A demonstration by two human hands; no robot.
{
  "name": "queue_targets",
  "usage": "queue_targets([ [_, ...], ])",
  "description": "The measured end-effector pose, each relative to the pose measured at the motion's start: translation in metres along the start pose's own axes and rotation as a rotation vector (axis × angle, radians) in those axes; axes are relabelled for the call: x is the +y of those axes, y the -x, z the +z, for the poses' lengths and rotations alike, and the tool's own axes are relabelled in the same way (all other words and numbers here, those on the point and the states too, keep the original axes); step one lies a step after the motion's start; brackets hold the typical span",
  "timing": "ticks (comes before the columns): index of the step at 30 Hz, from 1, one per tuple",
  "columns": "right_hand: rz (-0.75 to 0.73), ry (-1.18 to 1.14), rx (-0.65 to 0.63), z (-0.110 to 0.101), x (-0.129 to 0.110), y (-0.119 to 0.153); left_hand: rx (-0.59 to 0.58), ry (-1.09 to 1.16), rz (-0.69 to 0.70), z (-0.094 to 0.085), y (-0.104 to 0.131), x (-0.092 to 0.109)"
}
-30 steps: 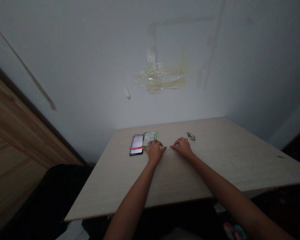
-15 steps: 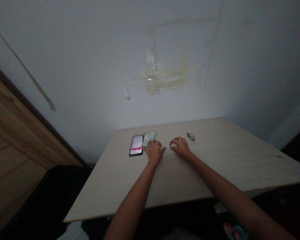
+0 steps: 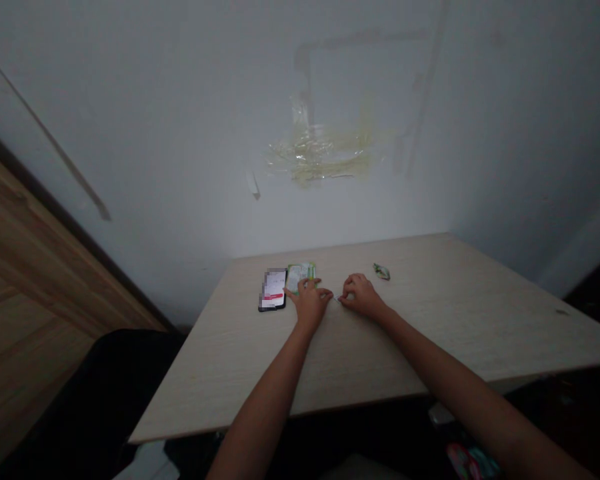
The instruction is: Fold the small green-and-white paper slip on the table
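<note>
small pale piece (image 3: 335, 298) between both hands | left hand (image 3: 310, 301), right hand (image 3: 361, 294) grip pinching it (ends only)

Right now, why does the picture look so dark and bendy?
Head view: dim light, with the corners going dark; the wide lens curves the table edges; the tiny thing between the left hand and right hand is too small and soft to make out.

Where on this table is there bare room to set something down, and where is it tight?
Bare patches: the near strip of the table between the forearms and front edge, and the wide right side past the small green wrapper. Crowded: the far middle, where phone, green packet, left hand and right hand cluster.
</note>
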State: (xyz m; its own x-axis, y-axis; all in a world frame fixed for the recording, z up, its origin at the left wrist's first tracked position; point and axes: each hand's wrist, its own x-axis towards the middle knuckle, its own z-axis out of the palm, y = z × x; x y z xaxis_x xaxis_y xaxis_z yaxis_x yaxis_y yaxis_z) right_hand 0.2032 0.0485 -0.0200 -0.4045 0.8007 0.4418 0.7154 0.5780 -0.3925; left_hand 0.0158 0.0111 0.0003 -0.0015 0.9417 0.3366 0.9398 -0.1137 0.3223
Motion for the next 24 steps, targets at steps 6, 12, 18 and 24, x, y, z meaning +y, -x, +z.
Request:
queue_targets([
  [6, -0.109, -0.179, -0.043, -0.0053, -0.0015, 0.0009, -0.046, -0.007, -0.053, -0.0001, -0.0019, -0.0025],
  [12, -0.133, -0.165, -0.046, -0.0092, -0.0022, 0.002, -0.032, 0.024, -0.049, 0.0041, -0.0041, -0.0066],
  [18, -0.217, -0.109, -0.12, -0.0086, 0.0021, 0.0006, -0.003, 0.028, -0.03, 0.0053, -0.0041, -0.0068],
  [24, -0.166, -0.073, -0.144, -0.0069, 0.0072, 0.0022, -0.004, 0.033, 0.017, 0.0013, -0.0035, -0.0081],
])
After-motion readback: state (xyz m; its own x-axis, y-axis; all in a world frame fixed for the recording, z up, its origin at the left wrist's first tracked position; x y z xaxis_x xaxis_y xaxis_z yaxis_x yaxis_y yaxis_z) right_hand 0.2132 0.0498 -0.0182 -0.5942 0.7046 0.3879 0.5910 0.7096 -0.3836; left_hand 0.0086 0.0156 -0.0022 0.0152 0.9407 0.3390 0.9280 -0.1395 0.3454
